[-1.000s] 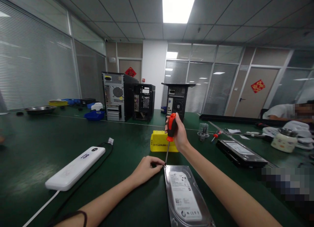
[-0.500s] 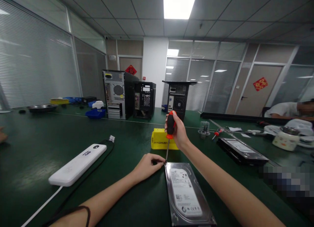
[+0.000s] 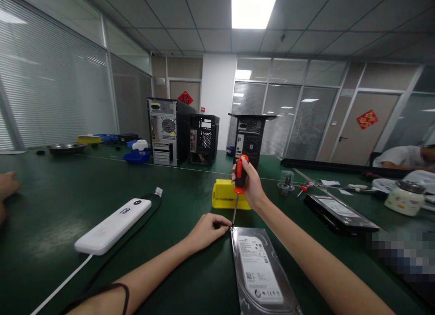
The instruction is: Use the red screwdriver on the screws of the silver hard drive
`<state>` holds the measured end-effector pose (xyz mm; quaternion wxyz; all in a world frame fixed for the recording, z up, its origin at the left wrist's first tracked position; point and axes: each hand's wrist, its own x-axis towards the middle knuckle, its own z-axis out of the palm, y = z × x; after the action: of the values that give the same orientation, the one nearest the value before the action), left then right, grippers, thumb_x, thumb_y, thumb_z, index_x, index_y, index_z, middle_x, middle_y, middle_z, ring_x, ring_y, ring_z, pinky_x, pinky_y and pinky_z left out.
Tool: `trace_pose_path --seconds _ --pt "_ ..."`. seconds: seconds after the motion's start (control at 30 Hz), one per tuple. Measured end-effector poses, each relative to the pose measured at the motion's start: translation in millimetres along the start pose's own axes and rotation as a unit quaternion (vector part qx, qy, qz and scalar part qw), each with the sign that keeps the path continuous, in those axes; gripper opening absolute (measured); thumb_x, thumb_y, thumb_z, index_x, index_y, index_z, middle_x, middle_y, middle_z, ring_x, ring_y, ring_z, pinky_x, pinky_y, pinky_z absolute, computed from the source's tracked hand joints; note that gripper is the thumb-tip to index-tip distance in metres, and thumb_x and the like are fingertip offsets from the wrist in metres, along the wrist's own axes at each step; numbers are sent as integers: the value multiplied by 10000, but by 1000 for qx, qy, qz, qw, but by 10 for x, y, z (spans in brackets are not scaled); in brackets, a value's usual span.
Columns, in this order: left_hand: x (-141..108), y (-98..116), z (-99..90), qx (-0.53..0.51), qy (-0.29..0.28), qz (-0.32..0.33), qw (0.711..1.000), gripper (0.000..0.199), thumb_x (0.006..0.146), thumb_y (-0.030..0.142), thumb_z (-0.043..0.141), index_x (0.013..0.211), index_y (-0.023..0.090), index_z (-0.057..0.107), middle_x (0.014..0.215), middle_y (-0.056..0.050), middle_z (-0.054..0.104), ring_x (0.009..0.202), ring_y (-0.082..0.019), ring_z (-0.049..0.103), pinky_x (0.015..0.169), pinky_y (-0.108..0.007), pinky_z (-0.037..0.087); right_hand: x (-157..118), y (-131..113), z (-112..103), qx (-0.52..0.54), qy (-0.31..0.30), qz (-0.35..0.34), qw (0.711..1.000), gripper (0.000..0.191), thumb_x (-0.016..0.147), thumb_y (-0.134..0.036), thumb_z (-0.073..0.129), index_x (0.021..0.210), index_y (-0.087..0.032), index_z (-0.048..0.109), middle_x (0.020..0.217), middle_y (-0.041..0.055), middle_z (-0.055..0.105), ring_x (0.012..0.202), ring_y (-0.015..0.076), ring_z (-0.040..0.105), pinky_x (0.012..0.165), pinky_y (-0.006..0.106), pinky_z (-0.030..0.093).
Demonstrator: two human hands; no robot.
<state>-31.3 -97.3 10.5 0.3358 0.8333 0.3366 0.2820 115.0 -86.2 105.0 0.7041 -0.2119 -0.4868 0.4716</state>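
green tabletop (image 3: 183,181) is spreading beneath the work, a tall computer case (image 3: 165,133) standing at eleven o'clock; the screwdriver's tip is serving as clock centre. the hard drive (image 3: 260,272) is lying label up at five o'clock, its far left corner meeting the tip. possible faults: the screwdriver (image 3: 239,181) is leaning slightly, so uneven pressure could, i am judging, make it slip, scratching the casing or jabbing my nearby fingertips; a weak brace could let the drive pivot. my right hand (image 3: 253,186) is grasping the handle from one o'clock, its forearm slanting up from four. my left hand (image 3: 205,231) is reaching in from nine o'clock, palm low, thumb and forefinger converging beside the corner; whether they are pinching anything, i cannot tell.
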Motion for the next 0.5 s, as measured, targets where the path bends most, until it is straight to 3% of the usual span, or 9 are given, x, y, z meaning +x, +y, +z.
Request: trace_pose_path --seconds 0.17,0.37,0.5 --pt "-3 4 0 -11 3 4 1000 256 769 221 537 939 150 714 855 -33 714 703 -155 596 617 -214 399 -22 -31 28 31 -22 23 999 416 770 -578 508 871 -178 563 630 -34 536 455 71 487 400 185 413" --pt "-7 16 -9 -4 0 -10 1000 251 769 230 544 936 153 715 846 -30 710 709 -154 591 629 -215 395 -27 9 48 -35 2 -7 999 322 726 -442 658 779 -208 443 580 -75 502 429 50 437 370 143 361" --pt "-12 19 0 -4 -1 -15 1000 250 767 231 549 937 153 715 844 -30 710 705 -154 588 618 -213 389 -26 7 29 -27 -14 -6 1000 289 761 -442 621 785 -192 477 640 -51 531 468 55 475 399 150 401"
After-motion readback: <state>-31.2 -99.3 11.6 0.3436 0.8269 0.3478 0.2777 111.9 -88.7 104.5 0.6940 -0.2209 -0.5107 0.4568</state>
